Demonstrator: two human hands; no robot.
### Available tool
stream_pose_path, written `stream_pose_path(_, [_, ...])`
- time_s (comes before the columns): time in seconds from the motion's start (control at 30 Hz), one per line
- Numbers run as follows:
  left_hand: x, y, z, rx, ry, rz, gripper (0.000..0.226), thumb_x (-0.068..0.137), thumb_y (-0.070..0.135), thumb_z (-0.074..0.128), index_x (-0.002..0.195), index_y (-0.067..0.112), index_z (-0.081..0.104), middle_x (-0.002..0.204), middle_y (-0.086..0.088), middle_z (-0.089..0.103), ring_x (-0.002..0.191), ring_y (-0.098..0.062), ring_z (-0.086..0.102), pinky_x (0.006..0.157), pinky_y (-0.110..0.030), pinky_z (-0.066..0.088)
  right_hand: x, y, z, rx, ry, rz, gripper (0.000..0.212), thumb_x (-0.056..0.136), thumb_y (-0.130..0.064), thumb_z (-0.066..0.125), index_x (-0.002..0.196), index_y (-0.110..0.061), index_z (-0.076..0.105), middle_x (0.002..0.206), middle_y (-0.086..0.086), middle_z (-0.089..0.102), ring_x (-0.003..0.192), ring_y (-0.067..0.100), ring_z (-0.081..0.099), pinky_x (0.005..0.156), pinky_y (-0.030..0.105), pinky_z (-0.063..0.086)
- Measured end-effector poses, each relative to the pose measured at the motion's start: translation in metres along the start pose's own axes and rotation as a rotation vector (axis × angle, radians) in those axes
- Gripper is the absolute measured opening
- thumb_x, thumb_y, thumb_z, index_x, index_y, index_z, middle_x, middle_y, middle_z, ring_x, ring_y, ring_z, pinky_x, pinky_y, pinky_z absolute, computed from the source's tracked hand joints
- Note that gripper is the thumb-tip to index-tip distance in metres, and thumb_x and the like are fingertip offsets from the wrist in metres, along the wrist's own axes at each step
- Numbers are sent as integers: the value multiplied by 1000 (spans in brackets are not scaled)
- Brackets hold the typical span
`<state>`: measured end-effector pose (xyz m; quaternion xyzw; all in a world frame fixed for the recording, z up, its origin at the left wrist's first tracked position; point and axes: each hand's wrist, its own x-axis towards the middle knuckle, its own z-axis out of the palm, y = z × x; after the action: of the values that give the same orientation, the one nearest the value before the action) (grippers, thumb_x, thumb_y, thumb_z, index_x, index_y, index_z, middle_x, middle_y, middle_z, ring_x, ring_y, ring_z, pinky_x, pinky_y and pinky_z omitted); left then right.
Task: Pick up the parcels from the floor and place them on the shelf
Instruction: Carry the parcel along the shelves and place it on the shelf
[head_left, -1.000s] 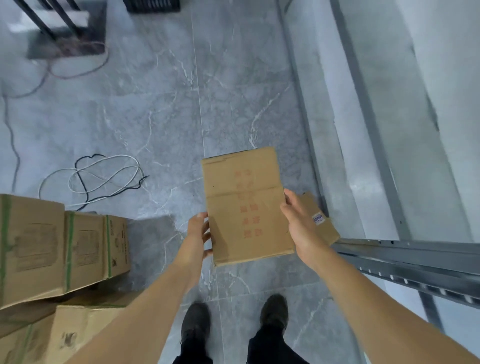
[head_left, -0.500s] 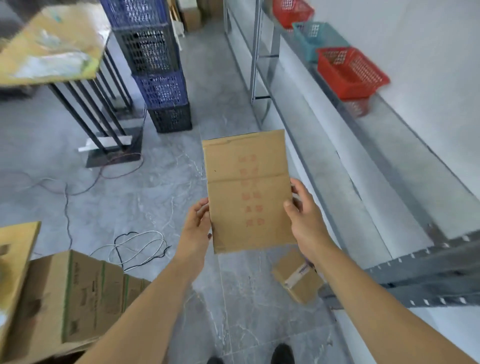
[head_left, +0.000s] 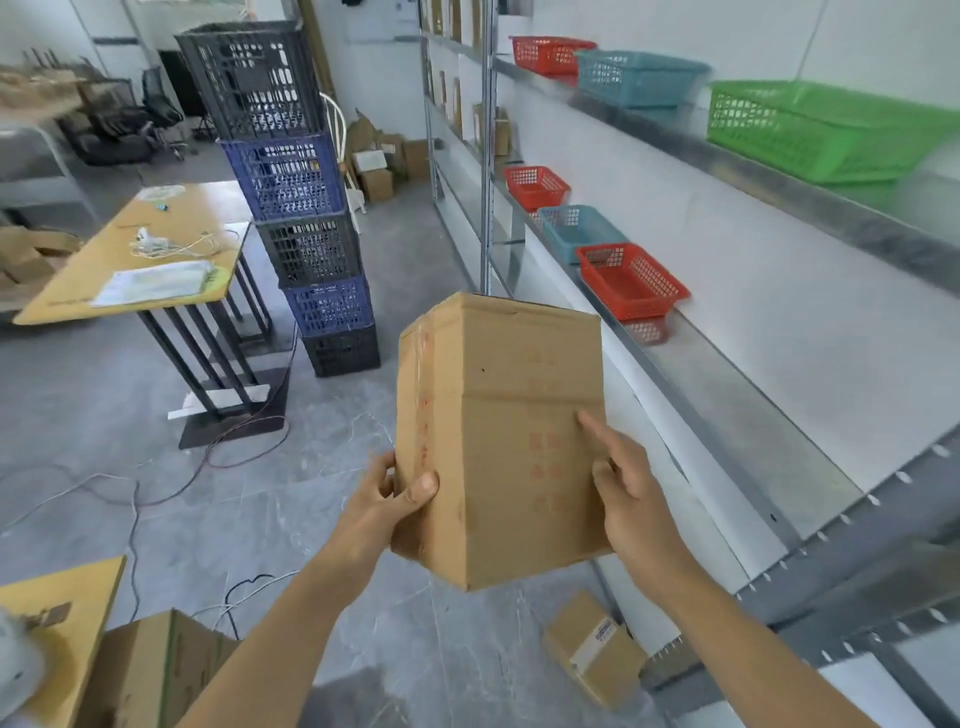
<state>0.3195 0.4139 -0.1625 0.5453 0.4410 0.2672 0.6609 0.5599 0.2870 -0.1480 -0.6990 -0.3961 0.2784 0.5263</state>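
A brown cardboard parcel (head_left: 498, 436) with faint red print is held up at chest height in the middle of the view. My left hand (head_left: 384, 499) grips its lower left edge, thumb on the front face. My right hand (head_left: 628, 493) holds its right side, fingers spread on the front. The grey metal shelf (head_left: 727, 395) runs along the wall just right of the parcel. A smaller brown parcel (head_left: 597, 649) with a white label lies on the floor below, beside the shelf's foot.
Red, teal and green plastic baskets (head_left: 628, 280) sit on the shelf levels. A stack of blue and black crates (head_left: 306, 208) stands ahead left, by a wooden table (head_left: 150, 249). Cables trail over the floor (head_left: 156, 478). Cardboard boxes (head_left: 150, 670) stand at lower left.
The parcel has risen from low over the floor to chest height and turned to show a side face. My view has lifted from the floor to the shelf and room.
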Motion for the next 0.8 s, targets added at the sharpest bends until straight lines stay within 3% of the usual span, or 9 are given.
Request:
stream_pose_path(0.03, [-3,7,2,-32,-11,17,99,46,77,88,130,34,57,126,-6,73,99,-18,74,69,-42,60,-1,-7,0,-33,-34,-17,54,110,-16,42,136,-63,37,140,-16,43,134,-3,40,124,35,30])
stream_pose_path(0.1, [-9,20,9,-70,-76,48,73,65,60,86,129,41,56,129,4,75,106,-13,76,75,-44,63,-1,-19,1,-79,-101,-9,47,104,-50,45,143,-65,24,147,-8,35,142,7,29,125,36,22])
stream_pose_path(0.17, [-12,29,21,-91,-110,60,64,79,49,86,135,44,54,130,12,75,116,-10,74,95,-45,60,2,-29,-1,-88,-138,-30,72,88,-80,40,153,-59,18,159,-13,29,149,5,23,126,38,17])
stream_pose_path(0.23, [-15,35,32,-86,-117,71,52,89,39,75,136,47,54,128,16,76,117,-9,74,100,-43,58,6,-37,-5,9,-228,-43,86,83,-89,39,158,-53,21,164,-19,36,153,6,33,126,48,27])
stream_pose_path(0.33, [-20,42,41,-43,-135,59,42,100,33,63,131,60,52,122,22,77,111,-4,75,85,-38,62,8,-49,-13,73,-325,-52,77,86,-79,52,155,-54,29,152,-22,55,138,5,56,116,46,45])
stream_pose_path(0.47, [-21,51,44,-22,-152,67,46,103,36,60,138,61,47,123,26,75,110,1,74,80,-34,62,3,-54,-18,95,-312,-107,60,98,-47,56,154,-47,34,144,-28,60,133,-4,57,110,26,48])
stream_pose_path(0.57, [-19,56,42,10,-157,58,47,103,46,55,145,64,43,131,28,71,125,-5,67,96,-46,60,1,-54,-20,137,-274,-74,62,98,-48,58,156,-43,37,146,-21,61,133,0,59,114,35,48])
stream_pose_path(0.7, [-21,65,36,57,-217,57,40,106,59,32,142,71,45,149,32,55,138,-8,55,114,-54,48,-6,-52,-29,258,-191,-42,56,92,-47,60,146,-39,50,133,-19,71,125,5,67,107,32,53])
stream_pose_path(0.8, [-24,69,33,72,-241,118,42,104,50,44,140,71,48,149,26,59,138,-4,56,114,-50,48,-13,-47,-34,416,-157,14,51,90,-43,62,140,-34,57,132,-8,74,123,15,70,111,49,51])
